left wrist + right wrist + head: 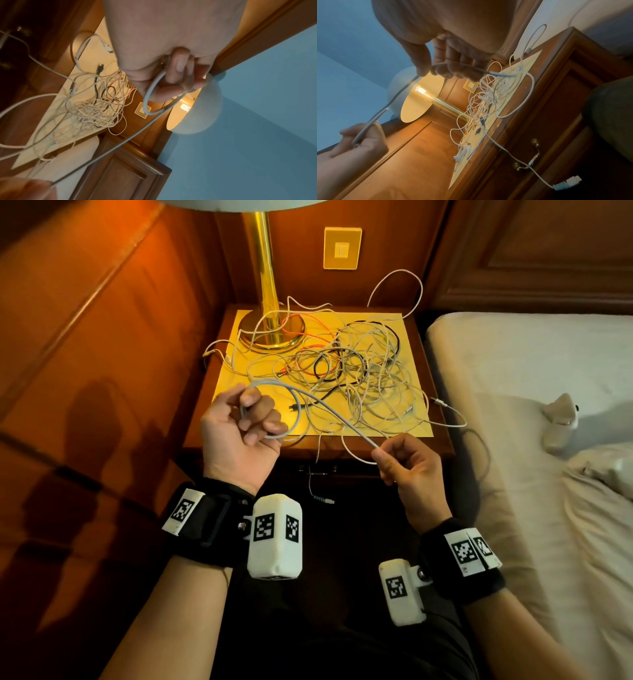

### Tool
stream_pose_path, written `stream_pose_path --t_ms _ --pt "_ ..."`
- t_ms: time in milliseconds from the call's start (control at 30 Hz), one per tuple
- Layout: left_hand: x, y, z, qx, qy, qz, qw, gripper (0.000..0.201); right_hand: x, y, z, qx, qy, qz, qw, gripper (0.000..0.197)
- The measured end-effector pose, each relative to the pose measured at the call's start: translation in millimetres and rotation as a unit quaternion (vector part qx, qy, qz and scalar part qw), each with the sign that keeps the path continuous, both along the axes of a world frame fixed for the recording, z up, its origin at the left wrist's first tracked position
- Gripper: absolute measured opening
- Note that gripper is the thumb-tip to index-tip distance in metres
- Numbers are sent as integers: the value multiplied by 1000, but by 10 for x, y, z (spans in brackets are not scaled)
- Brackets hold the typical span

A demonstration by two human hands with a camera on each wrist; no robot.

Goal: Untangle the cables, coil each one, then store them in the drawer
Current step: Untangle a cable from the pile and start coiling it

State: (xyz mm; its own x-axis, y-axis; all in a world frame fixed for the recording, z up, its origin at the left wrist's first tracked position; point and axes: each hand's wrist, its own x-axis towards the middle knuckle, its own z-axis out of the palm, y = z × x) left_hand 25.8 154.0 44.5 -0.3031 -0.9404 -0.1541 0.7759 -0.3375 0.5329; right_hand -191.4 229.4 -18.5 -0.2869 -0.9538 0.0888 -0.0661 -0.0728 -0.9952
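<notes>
White cable [337,414]: stretched taut between the two hands, in the air in front of the nightstand.
Right hand [409,463]: nearest the body; thumb and fingers pinch the cable's free stretch.
Left hand [239,422]: fingers curled round a small loop of the same cable, palm up.
Drawer [544,147]: closed, brass handle [529,161] on its front; one white lead with a plug hangs down over it.
Nightstand [442,426]: a yellow mat covers the top.
Tangle [346,364]: white, black and orange cables heaped on the mat, apparently still knotted together.
Lamp [267,289]: brass, lit, at the back left, cables draped over its base.
</notes>
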Motion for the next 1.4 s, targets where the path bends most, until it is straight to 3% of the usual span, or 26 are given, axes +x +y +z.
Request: stream_pose_path --t_ms 67,167,333,533,667,800,1000,1100,1200,1400 --pt "-3 -9 18 -16 18 21 999 27 44 -1 -2 2 26 -17 1000 14" --pt "-58 -15 30 -34 -27 57 997 31 121 -28 51 35 92 -1 995 15" --pt "-192 16 40 -54 -217 69 972 40 265 -4 280 65 231 167 956 14" --pt "-239 57 -60 -125 -364 1 923 48 292 26 585 39 132 214 967 17" --pt "-333 133 -54 -104 -352 -62 928 40 274 -31 682 13 111 211 971 19" --pt "-382 212 -54 -130 -383 -132 905 42 186 -119 719 -27 116 130 984 17" --pt "-443 262 46 -99 -373 -167 907 44 122 -168 592 -48 77 37 995 18" --pt "-474 269 93 -95 -383 -164 904 45 118 -184 500 7 87 79 993 20" --pt "-476 259 126 -77 -362 -174 912 46 126 -169 458 45 106 148 982 43" --pt "-430 239 129 -80 -371 -182 907 43 123 -121 482 79 33 198 977 41"
